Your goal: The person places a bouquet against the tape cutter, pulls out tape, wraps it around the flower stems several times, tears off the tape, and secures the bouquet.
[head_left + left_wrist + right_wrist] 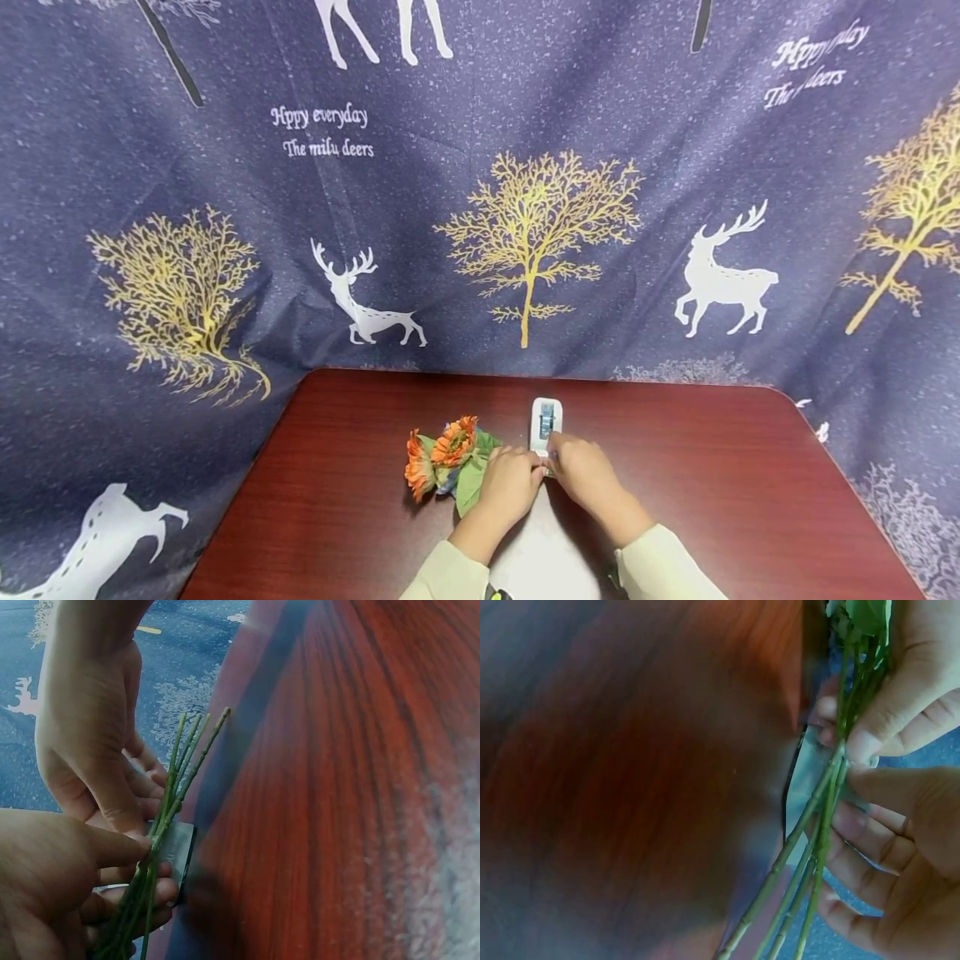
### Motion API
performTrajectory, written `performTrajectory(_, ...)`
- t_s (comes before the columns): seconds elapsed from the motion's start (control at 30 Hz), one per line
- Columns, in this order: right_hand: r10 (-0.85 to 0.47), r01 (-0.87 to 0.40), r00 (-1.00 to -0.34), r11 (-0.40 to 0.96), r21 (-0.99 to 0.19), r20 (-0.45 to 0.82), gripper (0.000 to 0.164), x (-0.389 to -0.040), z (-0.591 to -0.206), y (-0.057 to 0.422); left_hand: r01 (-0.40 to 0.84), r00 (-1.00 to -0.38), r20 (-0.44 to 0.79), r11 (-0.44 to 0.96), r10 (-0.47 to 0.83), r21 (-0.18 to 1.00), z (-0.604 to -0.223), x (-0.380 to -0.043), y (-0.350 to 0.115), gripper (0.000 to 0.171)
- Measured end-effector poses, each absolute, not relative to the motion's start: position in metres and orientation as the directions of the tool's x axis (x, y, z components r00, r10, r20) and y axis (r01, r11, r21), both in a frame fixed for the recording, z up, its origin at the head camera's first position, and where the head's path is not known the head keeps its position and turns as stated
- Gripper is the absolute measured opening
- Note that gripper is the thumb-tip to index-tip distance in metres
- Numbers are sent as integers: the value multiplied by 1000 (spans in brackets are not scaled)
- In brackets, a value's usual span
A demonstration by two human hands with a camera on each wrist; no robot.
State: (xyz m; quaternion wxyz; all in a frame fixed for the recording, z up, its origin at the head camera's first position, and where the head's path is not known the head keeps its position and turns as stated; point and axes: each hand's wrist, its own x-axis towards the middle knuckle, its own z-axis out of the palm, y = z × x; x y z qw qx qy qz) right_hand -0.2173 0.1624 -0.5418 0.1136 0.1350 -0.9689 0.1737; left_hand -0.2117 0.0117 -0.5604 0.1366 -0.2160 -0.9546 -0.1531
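Observation:
In the head view, my left hand and right hand meet over the table's middle. Between the left thumb and fingers, a bundle of thin green flower stems is pinched. The right thumb and fingertips hold the same stems just beside the left thumb, where a small shiny patch shows. Orange flowers with green leaves stick out to the left of the left hand. A white rounded holder with a bluish middle lies just beyond the fingertips; its greyish side shows behind the stems.
The dark red wooden table has rounded far corners. A dark blue cloth printed with white deer and golden trees hangs behind it. Something white lies between the forearms.

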Motion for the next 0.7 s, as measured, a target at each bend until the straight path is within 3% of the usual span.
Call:
performTrajectory(0.37,-181,-289,-943,862,-416,281,16,-214,-549,168,439,-885,281,864,370,246,-557,-212,13,15)
performTrajectory(0.7,-175,-268,-958,829,-491,228,23,-205,-545,169,439,-888,271,863,372,252,-554,-209,12,13)
